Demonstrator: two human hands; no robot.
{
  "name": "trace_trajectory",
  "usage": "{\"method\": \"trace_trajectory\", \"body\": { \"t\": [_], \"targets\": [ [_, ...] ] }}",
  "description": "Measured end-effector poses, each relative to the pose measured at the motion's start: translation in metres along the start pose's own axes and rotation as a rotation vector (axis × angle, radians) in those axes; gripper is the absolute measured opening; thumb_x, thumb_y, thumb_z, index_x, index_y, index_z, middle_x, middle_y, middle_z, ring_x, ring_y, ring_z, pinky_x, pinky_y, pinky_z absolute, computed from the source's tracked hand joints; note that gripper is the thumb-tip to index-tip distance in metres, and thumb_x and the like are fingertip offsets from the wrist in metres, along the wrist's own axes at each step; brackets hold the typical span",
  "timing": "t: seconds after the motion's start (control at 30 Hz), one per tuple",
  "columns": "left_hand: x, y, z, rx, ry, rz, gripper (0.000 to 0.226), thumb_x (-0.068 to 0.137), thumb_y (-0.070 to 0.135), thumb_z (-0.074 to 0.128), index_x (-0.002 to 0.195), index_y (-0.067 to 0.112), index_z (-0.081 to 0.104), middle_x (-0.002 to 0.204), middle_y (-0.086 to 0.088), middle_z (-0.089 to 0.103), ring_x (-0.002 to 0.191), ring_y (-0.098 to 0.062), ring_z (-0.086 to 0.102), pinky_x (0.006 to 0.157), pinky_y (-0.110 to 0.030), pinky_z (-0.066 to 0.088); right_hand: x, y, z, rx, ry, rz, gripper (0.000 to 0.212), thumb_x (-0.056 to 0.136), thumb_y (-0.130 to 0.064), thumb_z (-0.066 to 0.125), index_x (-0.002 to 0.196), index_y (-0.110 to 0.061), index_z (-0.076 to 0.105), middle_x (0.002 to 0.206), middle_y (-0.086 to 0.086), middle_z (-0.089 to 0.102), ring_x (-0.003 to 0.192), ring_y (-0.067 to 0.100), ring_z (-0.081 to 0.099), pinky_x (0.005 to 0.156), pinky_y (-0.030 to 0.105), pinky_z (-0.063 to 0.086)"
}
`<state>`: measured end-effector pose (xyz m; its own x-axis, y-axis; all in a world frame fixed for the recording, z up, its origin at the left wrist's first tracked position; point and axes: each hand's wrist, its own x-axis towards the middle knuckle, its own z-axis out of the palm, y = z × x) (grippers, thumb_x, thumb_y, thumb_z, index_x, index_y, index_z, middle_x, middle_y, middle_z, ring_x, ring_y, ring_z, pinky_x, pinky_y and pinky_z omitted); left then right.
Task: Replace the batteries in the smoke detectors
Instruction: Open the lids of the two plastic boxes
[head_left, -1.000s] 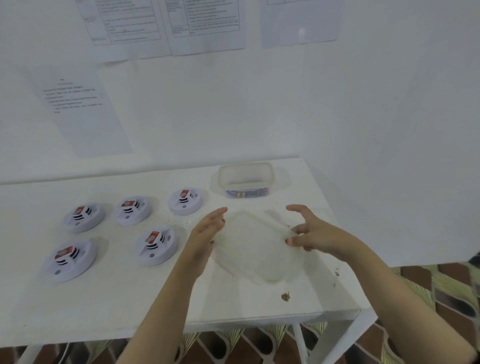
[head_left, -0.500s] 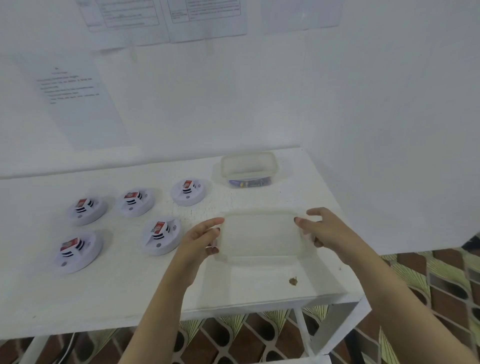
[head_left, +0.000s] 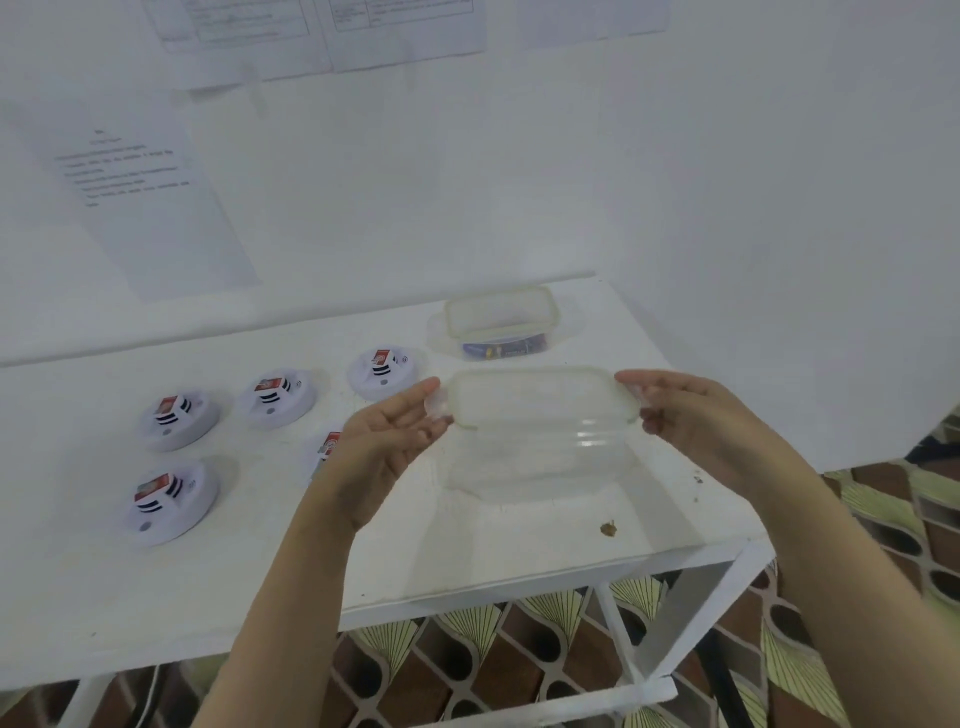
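Note:
I hold an empty clear plastic container (head_left: 540, 431) in the air over the right part of the white table (head_left: 493, 551). My left hand (head_left: 389, 436) pinches its left end tab and my right hand (head_left: 691, 415) grips its right end. Several white round smoke detectors with red-labelled batteries lie on the left of the table, such as the smoke detector (head_left: 382, 368) at the back and the smoke detector (head_left: 171, 500) at the front; my left hand partly hides one smoke detector (head_left: 326, 448). A second clear container (head_left: 501, 314) at the back holds batteries (head_left: 504, 349).
A white wall (head_left: 779, 234) closes off the table's right side and the back wall carries printed sheets (head_left: 156, 208). A small brown speck (head_left: 608, 528) lies near the table's front right edge. Patterned floor tiles (head_left: 883, 545) show below and to the right.
The clear container lay flat on the table a second ago. Both hands have taken its ends, lifted it off the table and tilted it up.

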<state>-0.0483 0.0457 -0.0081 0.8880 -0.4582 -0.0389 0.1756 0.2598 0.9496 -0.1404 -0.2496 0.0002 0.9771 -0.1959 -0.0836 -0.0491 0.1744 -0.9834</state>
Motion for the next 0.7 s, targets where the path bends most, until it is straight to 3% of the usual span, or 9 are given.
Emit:
{"method": "trace_trajectory", "body": {
  "t": [0.1, 0.2, 0.27, 0.37, 0.43, 0.5, 0.6, 0.7],
  "targets": [
    [0.002, 0.015, 0.0, 0.076, 0.016, 0.072, 0.048, 0.079, -0.016, 0.06, 0.12, 0.009, 0.058, 0.104, 0.003, 0.074, 0.095, -0.01, 0.071, 0.078, -0.014, 0.053, 0.0, -0.012, -0.004, 0.102, -0.166, -0.063, 0.046, 0.068, -0.006, 0.065, 0.114, -0.007, 0.061, 0.082, -0.005, 0.07, 0.076, 0.009, 0.065, 0.075, 0.018, 0.053],
    [0.011, 0.026, 0.006, 0.202, 0.142, 0.221, 0.026, 0.089, -0.006, 0.056, 0.106, 0.011, 0.066, 0.088, 0.008, 0.076, 0.081, -0.008, 0.073, 0.073, -0.015, 0.054, 0.012, -0.02, 0.0, 0.045, -0.134, -0.116, 0.054, 0.063, -0.015, 0.07, 0.116, -0.008, 0.062, 0.082, 0.0, 0.064, 0.072, 0.011, 0.063, 0.073, 0.02, 0.054],
    [0.021, 0.032, 0.009, 0.271, 0.223, 0.315, 0.017, 0.09, 0.0, 0.059, 0.096, 0.012, 0.069, 0.076, 0.007, 0.075, 0.068, -0.006, 0.07, 0.067, -0.015, 0.054, 0.024, -0.025, 0.007, -0.02, -0.066, -0.168, 0.046, 0.065, -0.022, 0.071, 0.11, -0.011, 0.067, 0.074, -0.002, 0.058, 0.062, 0.01, 0.055, 0.065, 0.021, 0.053],
    [0.042, 0.042, 0.011, 0.376, 0.344, 0.403, 0.01, 0.088, 0.009, 0.064, 0.085, 0.016, 0.071, 0.064, 0.012, 0.07, 0.057, -0.005, 0.058, 0.059, -0.013, 0.049, 0.049, -0.034, 0.016, -0.143, 0.078, -0.262, 0.011, 0.084, -0.02, 0.064, 0.091, -0.015, 0.072, 0.061, -0.016, 0.058, 0.05, 0.006, 0.037, 0.05, 0.022, 0.038],
    [0.063, 0.048, 0.013, 0.404, 0.414, 0.39, 0.01, 0.089, 0.014, 0.066, 0.082, 0.019, 0.071, 0.07, 0.012, 0.07, 0.061, -0.008, 0.059, 0.059, -0.011, 0.048, 0.071, -0.041, 0.019, -0.246, 0.178, -0.28, 0.013, 0.088, -0.024, 0.063, 0.083, -0.023, 0.074, 0.075, -0.016, 0.066, 0.056, 0.007, 0.036, 0.051, 0.022, 0.03],
    [0.088, 0.053, 0.014, 0.359, 0.468, 0.335, 0.014, 0.09, 0.012, 0.066, 0.078, 0.017, 0.071, 0.07, 0.008, 0.071, 0.06, -0.007, 0.065, 0.056, -0.013, 0.051, 0.097, -0.049, 0.02, -0.337, 0.198, -0.237, 0.014, 0.088, -0.03, 0.064, 0.079, -0.025, 0.074, 0.087, -0.008, 0.069, 0.063, 0.008, 0.046, 0.055, 0.022, 0.038],
    [0.133, 0.059, 0.015, 0.329, 0.477, 0.217, 0.019, 0.09, 0.012, 0.066, 0.071, 0.014, 0.07, 0.068, 0.008, 0.072, 0.054, -0.007, 0.068, 0.054, -0.018, 0.054, 0.147, -0.059, 0.017, -0.348, 0.167, -0.117, 0.021, 0.09, -0.029, 0.062, 0.08, -0.015, 0.071, 0.08, 0.004, 0.068, 0.058, 0.016, 0.059, 0.05, 0.024, 0.051],
    [0.182, 0.065, 0.01, 0.327, 0.477, 0.116, 0.017, 0.088, 0.01, 0.068, 0.071, 0.01, 0.069, 0.079, 0.0, 0.071, 0.049, -0.007, 0.066, 0.053, -0.017, 0.054, 0.199, -0.064, 0.015, -0.348, 0.178, 0.001, 0.019, 0.091, -0.017, 0.061, 0.095, 0.001, 0.066, 0.078, 0.01, 0.066, 0.052, 0.018, 0.057, 0.044, 0.02, 0.049]
  ]
}}
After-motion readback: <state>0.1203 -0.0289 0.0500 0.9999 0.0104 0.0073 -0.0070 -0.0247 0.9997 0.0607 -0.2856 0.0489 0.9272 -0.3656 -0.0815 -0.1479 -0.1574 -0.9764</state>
